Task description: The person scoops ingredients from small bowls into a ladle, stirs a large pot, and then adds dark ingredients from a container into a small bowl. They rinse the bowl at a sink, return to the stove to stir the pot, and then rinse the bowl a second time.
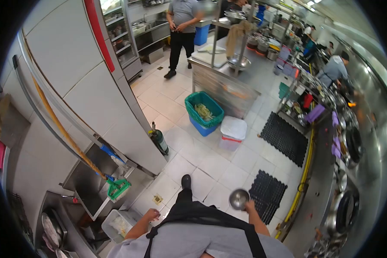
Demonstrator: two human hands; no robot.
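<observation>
A round steel bowl (239, 199) is held by its right rim in my right hand (249, 206), out in front of my body over the tiled floor. The fingers are closed on the rim, and the bowl's inside faces up. My left hand (151, 215) is at the lower left, beside a translucent plastic tub (107, 224) with pale scraps in it. Its fingers are loosely bent and apart, with nothing visible in them.
A lined bin (203, 124) and a lidded white bucket (233, 129) stand ahead. Black floor mats (267, 193) lie at right by the stove line. A green-headed mop (118, 189) leans at left near a gas cylinder (160, 141). A person stands at the back; others work farther off.
</observation>
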